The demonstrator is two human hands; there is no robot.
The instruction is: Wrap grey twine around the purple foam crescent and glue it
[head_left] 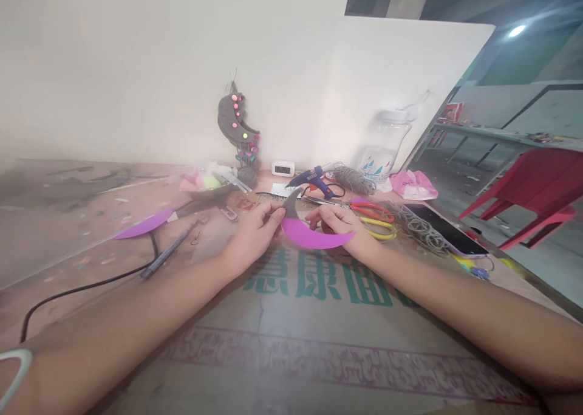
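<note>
A purple crescent cutout (pixel 310 236) with a grey tip is held between both hands over the cardboard sheet (pixel 291 330). My left hand (pixel 254 233) pinches its upper grey end, fingers closed. My right hand (pixel 339 223) grips the lower curve of the crescent from behind, fingers curled. A second purple cutout (pixel 144 223) lies flat to the left.
Behind the hands lie red and yellow scissors (pixel 373 216), a blue glue gun (pixel 314 181), a twine bundle (pixel 353 179), a phone (pixel 444 228), a small clock (pixel 283 168) and a plastic jar (pixel 385 144). A decorated grey moon (pixel 234 120) leans on the wall. A black cable (pixel 86 287) runs left. Red chair (pixel 537 190) at right.
</note>
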